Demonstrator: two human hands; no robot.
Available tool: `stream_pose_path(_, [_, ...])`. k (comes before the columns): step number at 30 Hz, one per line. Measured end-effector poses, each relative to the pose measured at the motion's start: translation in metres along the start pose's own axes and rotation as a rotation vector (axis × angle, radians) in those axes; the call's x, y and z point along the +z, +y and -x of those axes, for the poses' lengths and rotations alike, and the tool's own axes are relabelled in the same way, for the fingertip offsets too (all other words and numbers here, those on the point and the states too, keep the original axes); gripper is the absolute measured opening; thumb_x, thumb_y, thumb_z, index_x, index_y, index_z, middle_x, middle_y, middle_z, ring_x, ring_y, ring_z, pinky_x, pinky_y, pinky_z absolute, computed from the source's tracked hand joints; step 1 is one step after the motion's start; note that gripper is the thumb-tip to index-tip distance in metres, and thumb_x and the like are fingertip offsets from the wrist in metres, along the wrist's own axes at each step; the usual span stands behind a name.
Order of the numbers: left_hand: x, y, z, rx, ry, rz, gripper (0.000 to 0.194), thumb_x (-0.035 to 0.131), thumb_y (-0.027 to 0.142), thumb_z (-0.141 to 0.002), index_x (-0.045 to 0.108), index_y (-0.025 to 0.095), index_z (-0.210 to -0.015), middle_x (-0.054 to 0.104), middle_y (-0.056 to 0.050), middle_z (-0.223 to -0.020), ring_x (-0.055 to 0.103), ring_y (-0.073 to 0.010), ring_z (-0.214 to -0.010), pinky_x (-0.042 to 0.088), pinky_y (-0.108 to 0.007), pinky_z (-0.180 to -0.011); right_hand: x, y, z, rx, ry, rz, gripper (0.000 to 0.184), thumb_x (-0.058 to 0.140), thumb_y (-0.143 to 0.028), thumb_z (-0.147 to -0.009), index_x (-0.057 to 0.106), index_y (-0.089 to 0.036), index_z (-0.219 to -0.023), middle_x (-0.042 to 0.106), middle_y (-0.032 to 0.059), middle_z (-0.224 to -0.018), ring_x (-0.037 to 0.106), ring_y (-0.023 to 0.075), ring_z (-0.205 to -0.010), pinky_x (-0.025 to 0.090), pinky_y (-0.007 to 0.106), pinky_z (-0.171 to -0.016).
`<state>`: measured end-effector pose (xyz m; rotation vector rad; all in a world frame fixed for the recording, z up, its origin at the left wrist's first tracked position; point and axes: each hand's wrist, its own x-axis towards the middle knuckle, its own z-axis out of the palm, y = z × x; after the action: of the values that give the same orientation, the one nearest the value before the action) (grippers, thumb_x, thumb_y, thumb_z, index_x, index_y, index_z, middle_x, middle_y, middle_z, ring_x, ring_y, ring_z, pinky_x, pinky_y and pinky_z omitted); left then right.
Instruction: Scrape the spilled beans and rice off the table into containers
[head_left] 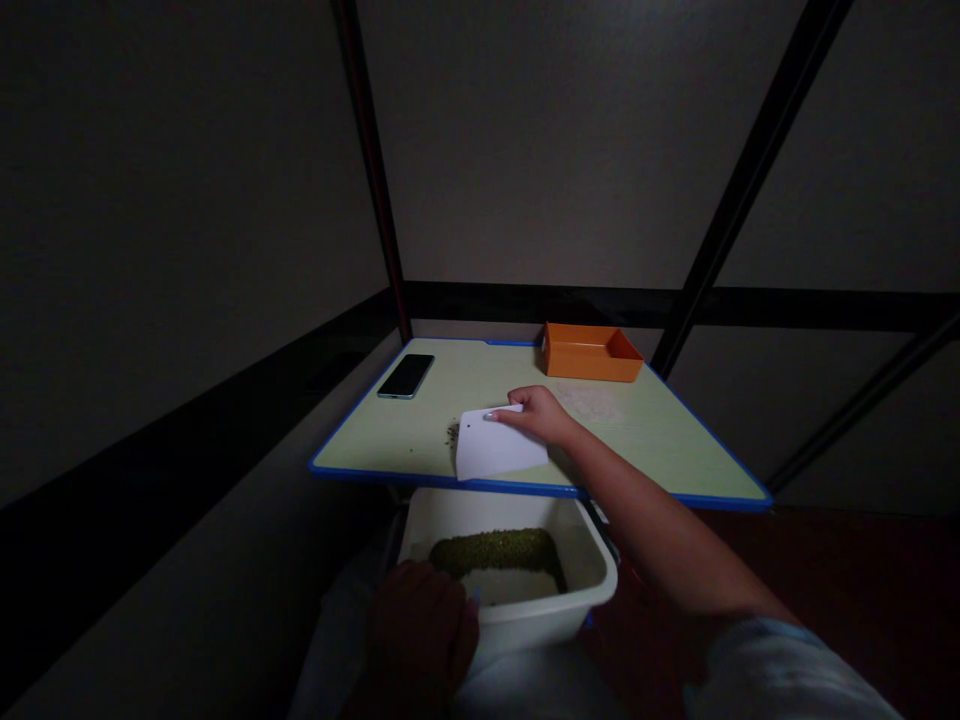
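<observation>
My right hand [541,414] pinches a white sheet of paper or thin card [499,448] by its upper edge, thumb on top. The sheet leans low over the table near its front edge. Just left of it lies a small scatter of dark bits [452,434], with one dark speck on the sheet. Below the table edge is a white plastic tub [592,590] holding a heap of small green grains [499,548]. My left hand [424,622], in shadow, is closed over the tub's near left rim.
The pale table [660,440] has a blue edge. A phone [406,376] lies at its far left, and an orange open box [592,360] stands at the back right. Thin, pale, see-through pieces [590,401] lie before the box. Walls close in behind and at left.
</observation>
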<state>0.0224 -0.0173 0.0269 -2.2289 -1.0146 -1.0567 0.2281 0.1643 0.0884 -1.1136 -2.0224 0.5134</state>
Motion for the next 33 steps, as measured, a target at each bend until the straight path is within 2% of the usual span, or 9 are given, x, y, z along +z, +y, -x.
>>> stream_pose_path(6, [0.002, -0.001, 0.001, 0.014, 0.005, 0.000, 0.017, 0.043, 0.018, -0.073, 0.045, 0.020, -0.057, 0.045, 0.000, -0.051, 0.041, -0.0142, -0.056, 0.033, -0.031, -0.058, 0.000, 0.003, -0.003, 0.134, 0.132, 0.204, 0.048, 0.054, -0.059, -0.067, 0.036, -0.018, -0.049, 0.031, -0.0046, -0.047, 0.028, 0.0078, -0.048, 0.016, 0.024, -0.047])
stream_pose_path(10, [0.002, -0.001, 0.002, 0.019, 0.001, -0.018, 0.018, 0.044, 0.019, -0.074, 0.044, 0.020, -0.056, 0.043, 0.001, -0.050, 0.040, -0.0138, -0.055, 0.034, -0.030, -0.059, -0.001, 0.005, -0.004, 0.193, 0.179, 0.251, 0.048, 0.052, -0.061, -0.067, 0.039, -0.018, -0.049, 0.035, -0.0033, -0.047, 0.030, 0.0085, -0.048, 0.015, 0.025, -0.047])
stream_pose_path(16, [0.000, -0.004, 0.000, 0.045, 0.019, -0.024, 0.020, 0.041, 0.023, -0.078, 0.046, 0.020, -0.059, 0.046, 0.001, -0.052, 0.042, -0.0137, -0.057, 0.037, -0.030, -0.063, -0.008, 0.012, -0.003, 0.195, 0.251, 0.027, 0.049, 0.050, -0.061, -0.068, 0.035, -0.019, -0.048, 0.032, -0.0045, -0.047, 0.030, 0.0078, -0.047, 0.019, 0.023, -0.045])
stream_pose_path(21, [-0.003, -0.015, -0.004, 0.062, 0.002, -0.048, 0.026, 0.039, 0.028, -0.082, 0.044, 0.021, -0.057, 0.046, 0.002, -0.052, 0.043, -0.0126, -0.056, 0.037, -0.029, -0.063, -0.014, 0.019, -0.003, 0.222, 0.341, -0.166, 0.047, 0.048, -0.061, -0.069, 0.039, -0.018, -0.052, 0.037, -0.0036, -0.050, 0.033, 0.0081, -0.047, 0.024, 0.021, -0.043])
stream_pose_path(27, [-0.001, -0.021, 0.003, 0.020, 0.055, -0.047, 0.028, 0.039, 0.031, -0.082, 0.041, 0.020, -0.055, 0.045, 0.003, -0.053, 0.043, -0.0119, -0.058, 0.037, -0.030, -0.067, -0.010, 0.015, -0.001, 0.233, 0.235, -0.241, 0.046, 0.047, -0.061, -0.070, 0.041, -0.018, -0.056, 0.040, -0.0035, -0.049, 0.034, 0.0076, -0.043, 0.023, 0.020, -0.040])
stream_pose_path(31, [0.000, -0.022, 0.005, 0.007, 0.043, -0.031, 0.029, 0.044, 0.034, -0.078, 0.038, 0.020, -0.053, 0.043, 0.003, -0.051, 0.039, -0.0123, -0.056, 0.032, -0.029, -0.059, 0.008, -0.006, -0.003, 0.294, 0.085, -0.254, 0.044, 0.047, -0.060, -0.070, 0.042, -0.018, -0.057, 0.042, -0.0031, -0.048, 0.034, 0.0082, -0.041, 0.023, 0.021, -0.039])
stream_pose_path(33, [-0.001, -0.023, 0.005, 0.004, 0.020, -0.019, 0.027, 0.046, 0.033, -0.077, 0.038, 0.020, -0.054, 0.043, 0.003, -0.052, 0.038, -0.0127, -0.056, 0.029, -0.030, -0.057, 0.020, -0.019, -0.009, 0.244, 0.077, -0.167, 0.041, 0.047, -0.056, -0.071, 0.042, -0.019, -0.057, 0.041, -0.0032, -0.048, 0.035, 0.0088, -0.043, 0.023, 0.022, -0.042])
